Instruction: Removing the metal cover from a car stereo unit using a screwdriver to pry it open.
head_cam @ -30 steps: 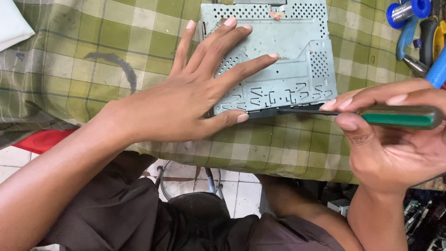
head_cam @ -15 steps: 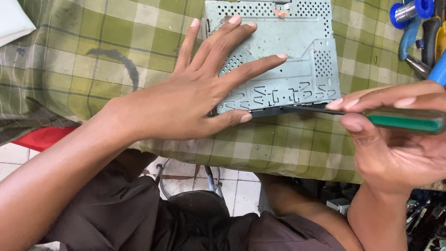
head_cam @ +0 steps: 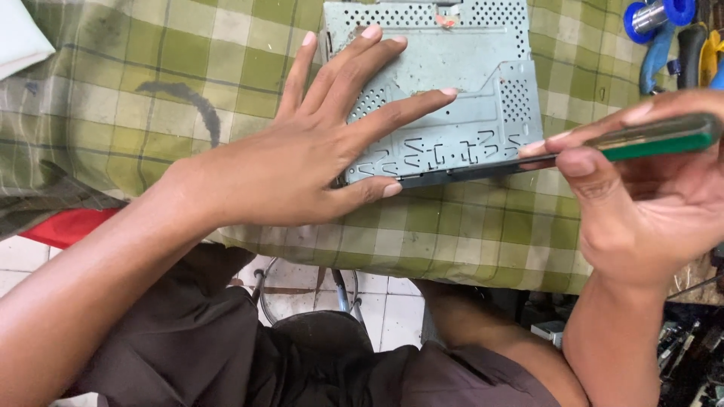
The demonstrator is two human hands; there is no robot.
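Note:
A grey perforated metal device case (head_cam: 467,83) lies flat on a green checked cloth (head_cam: 188,68). My left hand (head_cam: 317,147) presses down on its left part with fingers spread, the thumb along its near edge. My right hand (head_cam: 641,188) grips a green-handled screwdriver (head_cam: 656,136). Its dark shaft runs left along the case's near edge, the tip hidden near my left thumb.
A white object (head_cam: 19,34) sits at the far left on the cloth. Blue and yellow tool handles (head_cam: 679,38) lie at the far right. Below the table edge are my dark trousers (head_cam: 226,354), a tiled floor and a stool frame. Clutter fills the lower right corner.
My right hand with the screwdriver has risen slightly and shifted right. My left hand stays pressed on the case.

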